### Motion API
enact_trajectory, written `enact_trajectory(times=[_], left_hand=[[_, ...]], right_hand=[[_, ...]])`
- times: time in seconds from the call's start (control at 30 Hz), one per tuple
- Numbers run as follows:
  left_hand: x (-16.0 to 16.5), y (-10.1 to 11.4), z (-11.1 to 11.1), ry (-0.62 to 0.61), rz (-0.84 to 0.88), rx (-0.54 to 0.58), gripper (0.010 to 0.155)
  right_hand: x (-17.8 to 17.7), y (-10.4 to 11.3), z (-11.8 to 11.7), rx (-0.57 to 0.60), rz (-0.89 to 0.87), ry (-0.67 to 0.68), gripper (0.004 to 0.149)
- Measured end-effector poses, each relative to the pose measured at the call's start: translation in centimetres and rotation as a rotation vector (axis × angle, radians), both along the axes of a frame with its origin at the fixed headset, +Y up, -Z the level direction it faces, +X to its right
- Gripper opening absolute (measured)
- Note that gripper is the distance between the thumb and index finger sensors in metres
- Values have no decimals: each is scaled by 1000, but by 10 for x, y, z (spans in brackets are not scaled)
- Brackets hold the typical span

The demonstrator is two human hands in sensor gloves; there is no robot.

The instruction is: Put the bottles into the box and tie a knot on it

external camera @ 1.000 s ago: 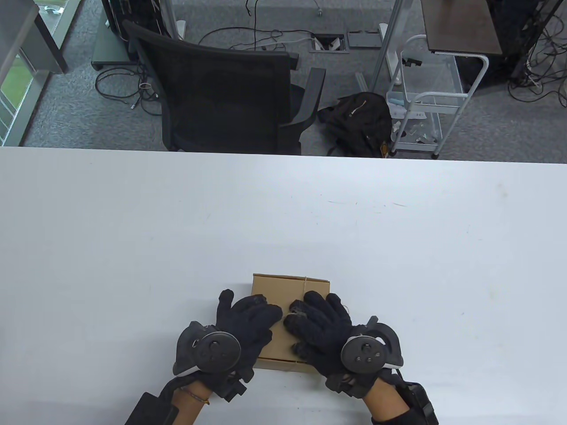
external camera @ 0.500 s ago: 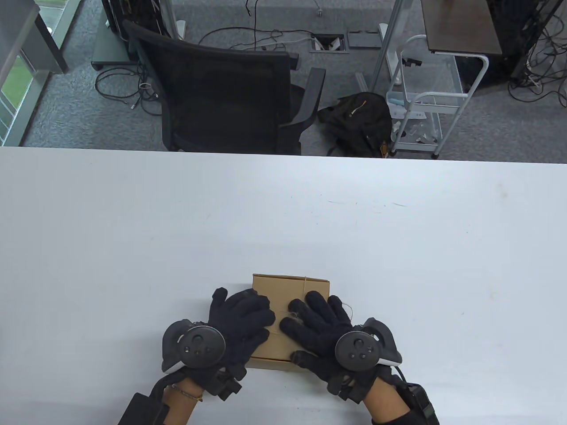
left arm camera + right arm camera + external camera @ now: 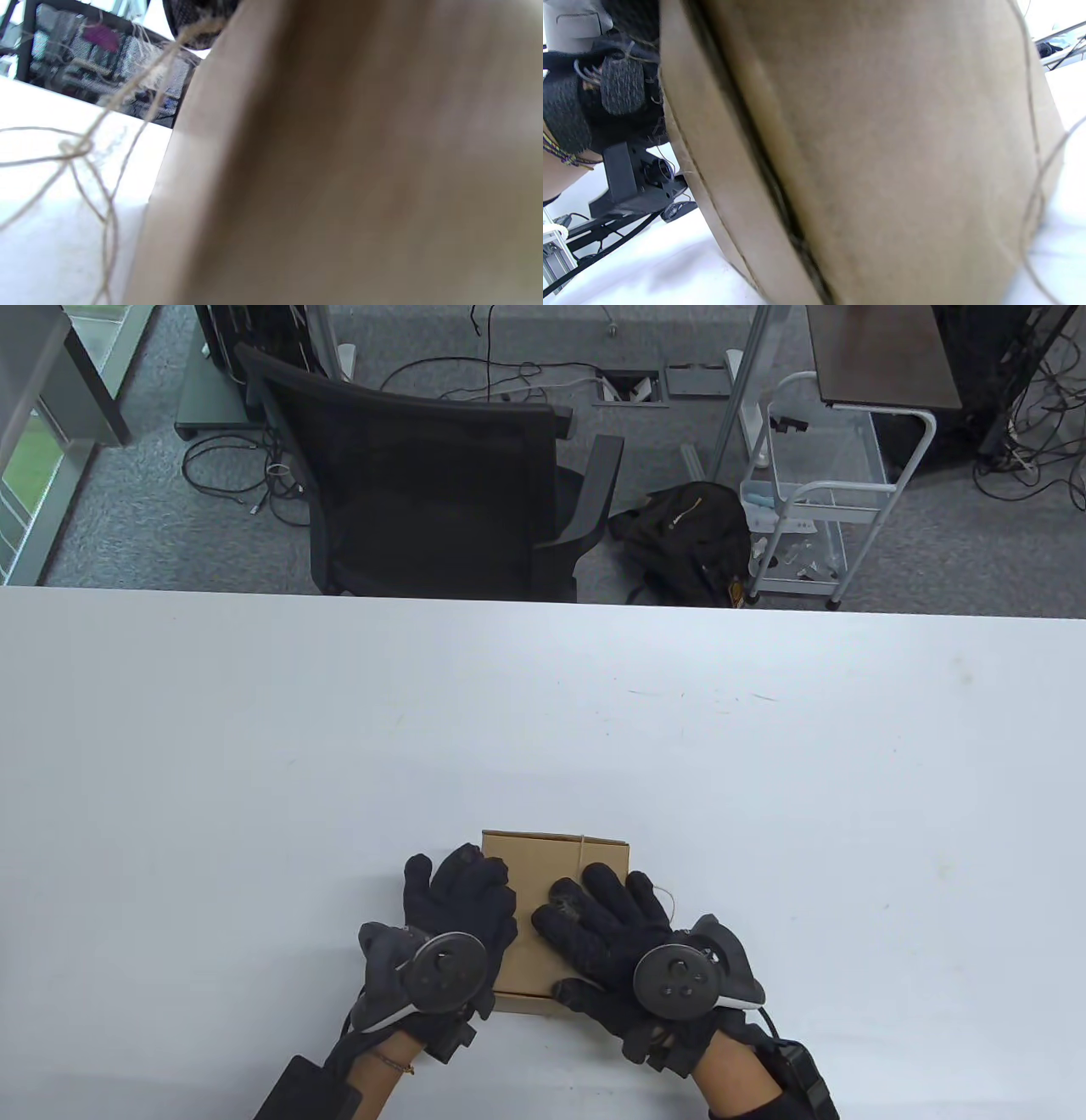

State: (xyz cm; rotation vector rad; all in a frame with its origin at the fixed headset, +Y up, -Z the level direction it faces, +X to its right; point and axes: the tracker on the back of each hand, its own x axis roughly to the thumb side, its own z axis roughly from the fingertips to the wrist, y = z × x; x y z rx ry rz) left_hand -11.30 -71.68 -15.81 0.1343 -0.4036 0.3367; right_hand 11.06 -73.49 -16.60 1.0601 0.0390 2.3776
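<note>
The cardboard box (image 3: 556, 899) sat closed on the white tabletop (image 3: 254, 746), close to the near edge and about midway along it. A thin strand of twine (image 3: 584, 853) ran across its lid from the far edge toward the hands, and more of it trailed off the box's right side. No bottles showed in any view.

The left hand (image 3: 462, 899) lay on the left part of the lid, fingers spread over the box's left side; whether it pinched the twine I could not tell. In the left wrist view the box wall (image 3: 339, 169) filled most of the picture, blurred, with loose loops of twine (image 3: 85, 144) hanging beside it over the tabletop.

The right hand (image 3: 607, 920) rested on the right part of the lid, its fingers bent toward the middle where the twine met them; the table view did not settle whether they gripped the strand. The right wrist view showed the box's side (image 3: 882, 148) very close, a strand of twine (image 3: 1031, 106) running down its right part.

Beyond the tabletop's far edge stood a black office chair (image 3: 433, 483), a dark backpack (image 3: 687, 538) on the carpet and a white wire cart (image 3: 814, 500).
</note>
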Motion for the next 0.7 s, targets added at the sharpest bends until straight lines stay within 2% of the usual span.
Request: enact_trajectory(times=[0.1, 0.17, 0.2, 0.27, 0.4, 0.47, 0.53, 0.7], left_hand=[[-3, -3, -1, -8, 67, -21, 46], [-7, 0, -1, -25, 99, -24, 46], [-9, 3, -1, -36, 142, -27, 46], [-13, 8, 0, -45, 237, -34, 46], [-24, 17, -2, -78, 442, -58, 47], [-34, 18, -6, -100, 603, -129, 51], [-46, 17, -12, -118, 713, -217, 62], [-80, 13, -27, -76, 709, -301, 67]], right_hand=[[-2, 3, 3, -15, -27, 38, 67], [-4, 1, 3, -14, 55, 15, 66], [-5, 0, 3, -7, 92, 17, 66], [-6, 0, 3, -10, 41, 9, 66], [-5, 0, 2, -11, 53, 8, 67], [-4, -1, 1, -16, 53, -2, 68], [-1, -1, -1, -15, 39, -22, 68], [3, -1, -3, -22, 27, -33, 67]])
